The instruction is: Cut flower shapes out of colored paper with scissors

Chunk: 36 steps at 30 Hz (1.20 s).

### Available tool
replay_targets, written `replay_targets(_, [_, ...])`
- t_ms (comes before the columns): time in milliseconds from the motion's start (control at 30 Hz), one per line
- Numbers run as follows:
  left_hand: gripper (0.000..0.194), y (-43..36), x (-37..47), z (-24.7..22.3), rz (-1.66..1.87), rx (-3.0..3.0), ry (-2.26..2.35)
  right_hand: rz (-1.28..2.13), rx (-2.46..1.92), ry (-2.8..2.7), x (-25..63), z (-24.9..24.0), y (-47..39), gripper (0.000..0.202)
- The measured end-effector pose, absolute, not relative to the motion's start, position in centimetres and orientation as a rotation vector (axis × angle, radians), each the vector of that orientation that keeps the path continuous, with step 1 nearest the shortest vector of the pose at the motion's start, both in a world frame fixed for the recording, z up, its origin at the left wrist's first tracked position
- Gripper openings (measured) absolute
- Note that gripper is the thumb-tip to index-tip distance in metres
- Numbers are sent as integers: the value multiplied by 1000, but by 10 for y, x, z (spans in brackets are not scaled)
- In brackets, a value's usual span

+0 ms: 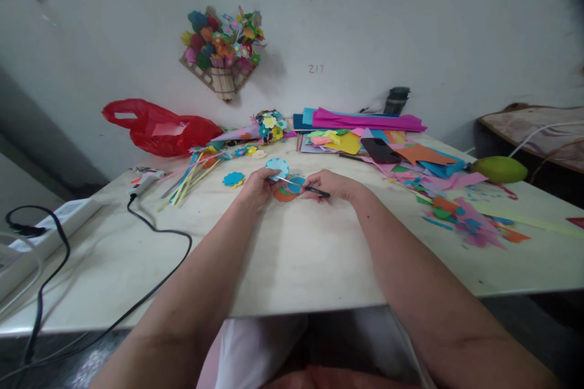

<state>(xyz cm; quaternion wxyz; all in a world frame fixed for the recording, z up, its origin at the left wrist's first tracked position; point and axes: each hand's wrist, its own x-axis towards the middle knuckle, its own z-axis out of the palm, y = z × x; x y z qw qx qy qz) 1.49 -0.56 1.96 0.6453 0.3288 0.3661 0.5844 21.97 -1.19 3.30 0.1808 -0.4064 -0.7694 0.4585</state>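
My left hand (259, 187) pinches a light blue scalloped paper disc (277, 166) by its lower edge, above the table. In my right hand (331, 185) is a slim tool with a thin silver shaft and a black handle (319, 192); its exact kind is unclear. Its shaft points left and reaches to the disc's lower edge, by my left fingers. Beneath, between both hands, lie round paper pieces, among them an orange one (283, 194) and a blue one (295, 182), partly covered. Left of my left hand rest blue and yellow scalloped discs (233, 179), overlapping.
A glue gun (148, 181) with a black cord lies left, near a white power strip (50, 234). Paper strips (194, 176), a red plastic bag (164, 127) and paper flowers (270, 126) sit behind. Coloured sheets (365, 120), a phone (379, 150) and paper scraps (474, 219) spread right.
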Motion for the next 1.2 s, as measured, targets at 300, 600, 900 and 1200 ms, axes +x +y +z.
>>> replay_targets(300, [11, -5, 15, 20, 1337, 726, 842, 1267, -1135, -2191, 219, 30, -10, 31])
replay_targets(600, [11, -4, 14, 18, 1337, 733, 847, 1265, -1145, -2196, 219, 31, -10, 33])
replay_targets(900, [12, -2, 14, 17, 1337, 728, 856, 1263, -1147, -2199, 218, 30, -9, 32])
replay_targets(1200, [12, -2, 13, 16, 1324, 729, 841, 1259, -1139, -2195, 219, 29, -8, 32])
